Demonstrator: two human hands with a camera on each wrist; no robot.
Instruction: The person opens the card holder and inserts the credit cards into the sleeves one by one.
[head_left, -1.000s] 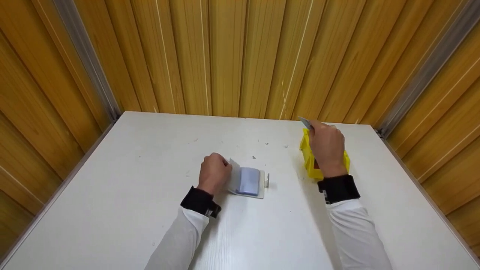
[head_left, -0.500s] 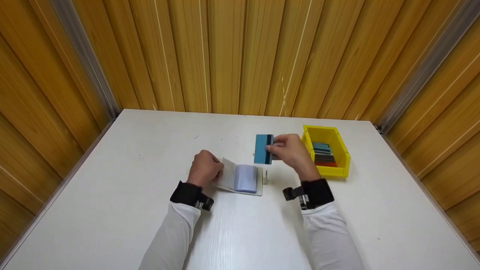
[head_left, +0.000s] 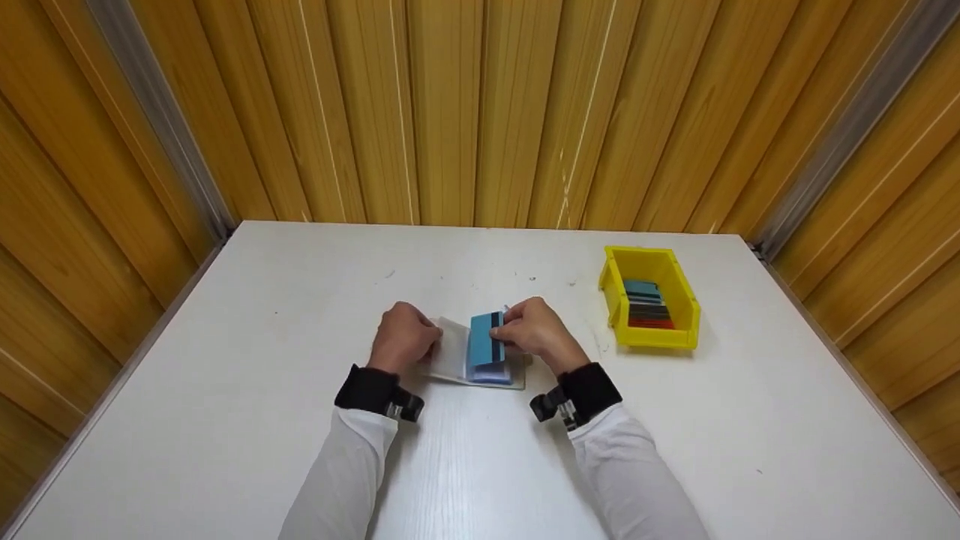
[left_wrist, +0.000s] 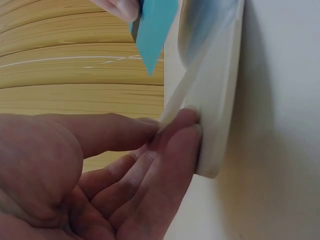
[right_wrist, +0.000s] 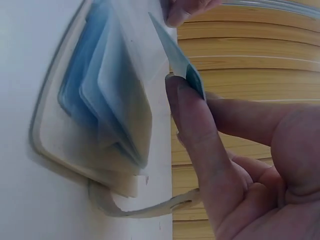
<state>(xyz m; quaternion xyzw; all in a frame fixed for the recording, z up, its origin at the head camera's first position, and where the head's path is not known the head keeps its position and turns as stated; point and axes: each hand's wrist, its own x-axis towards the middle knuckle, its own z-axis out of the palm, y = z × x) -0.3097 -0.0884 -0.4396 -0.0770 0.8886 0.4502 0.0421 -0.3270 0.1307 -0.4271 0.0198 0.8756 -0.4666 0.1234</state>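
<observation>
A white card holder (head_left: pixel 451 349) lies spread on the table, its clear plastic sleeves (right_wrist: pixel 117 90) fanned up in the right wrist view. My left hand (head_left: pixel 403 336) pinches a thin clear sleeve (left_wrist: pixel 180 95) between thumb and fingers at the holder's left side. In my right hand (head_left: pixel 541 334) a blue card (head_left: pixel 482 337) with a dark stripe is pinched by its right edge. The card is tilted and overlaps the sleeves in the head view. A strap (right_wrist: pixel 145 210) sticks out from the holder's edge below my right fingers.
A yellow bin (head_left: pixel 686 311) stands at the back right of the white table (head_left: pixel 262 420), with a row of several cards (head_left: pixel 643 292) inside. Wood-patterned panels (head_left: pixel 450 112) close off the back and both sides.
My right hand has come from the yellow bin leftward to the card holder, carrying the blue card. My left hand stays at the holder's left side, shifted slightly left.
</observation>
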